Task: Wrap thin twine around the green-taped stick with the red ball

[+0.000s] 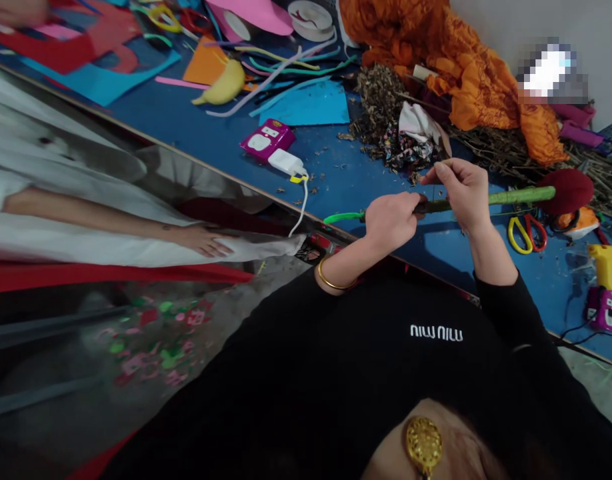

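Note:
A stick wrapped in light green lies across in front of me above the table, with a dark red rounded head at its right end. Around its darker left part, my left hand is closed. A bright green strip sticks out to the left of that hand. My right hand is over the stick, thumb and forefinger pinched together above it. A thin dark thread seems to run from those fingertips down to the stick. The palm side of both hands is hidden.
Yellow-and-red-handled scissors and a yellow glue gun lie at right. Behind are dry plant bits, orange cloth, a purple power socket with cable, a toy banana and blue sheet. At left, a person's hand rests on white cloth.

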A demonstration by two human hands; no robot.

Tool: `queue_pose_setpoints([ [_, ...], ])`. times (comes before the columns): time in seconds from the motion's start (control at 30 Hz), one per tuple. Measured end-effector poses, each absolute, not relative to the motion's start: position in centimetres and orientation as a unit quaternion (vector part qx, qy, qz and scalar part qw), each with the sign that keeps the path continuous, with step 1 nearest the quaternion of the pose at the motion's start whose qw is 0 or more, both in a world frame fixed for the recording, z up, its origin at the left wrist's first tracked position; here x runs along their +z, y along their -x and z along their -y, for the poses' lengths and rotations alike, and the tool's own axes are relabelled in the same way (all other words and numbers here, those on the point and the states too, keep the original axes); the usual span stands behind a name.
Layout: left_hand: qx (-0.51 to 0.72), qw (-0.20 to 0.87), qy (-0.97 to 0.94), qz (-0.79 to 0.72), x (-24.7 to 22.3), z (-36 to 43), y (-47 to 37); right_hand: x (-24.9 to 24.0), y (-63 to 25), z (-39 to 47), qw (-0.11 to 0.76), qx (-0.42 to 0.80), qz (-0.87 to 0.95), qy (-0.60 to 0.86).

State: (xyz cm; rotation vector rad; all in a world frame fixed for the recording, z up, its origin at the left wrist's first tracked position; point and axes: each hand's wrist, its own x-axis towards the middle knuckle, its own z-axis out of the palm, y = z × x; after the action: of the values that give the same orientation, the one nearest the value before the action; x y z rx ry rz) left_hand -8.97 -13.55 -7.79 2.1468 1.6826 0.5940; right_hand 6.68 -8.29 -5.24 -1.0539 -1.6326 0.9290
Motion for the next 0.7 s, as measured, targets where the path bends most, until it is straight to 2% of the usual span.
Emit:
queue_pose_setpoints([
  [0.3, 0.177, 0.156, -0.754, -0.613, -7.9, 13.8, 9.2, -6.5, -4.7, 7.4, 0.446, 0.461, 0.642, 0.420],
  [0.7, 0.195, 0.147, -0.763, -0.598, -8.0, 12.8, 9.7, -6.5, -4.9, 8.5, 0.505, 0.420, 0.631, 0.411],
])
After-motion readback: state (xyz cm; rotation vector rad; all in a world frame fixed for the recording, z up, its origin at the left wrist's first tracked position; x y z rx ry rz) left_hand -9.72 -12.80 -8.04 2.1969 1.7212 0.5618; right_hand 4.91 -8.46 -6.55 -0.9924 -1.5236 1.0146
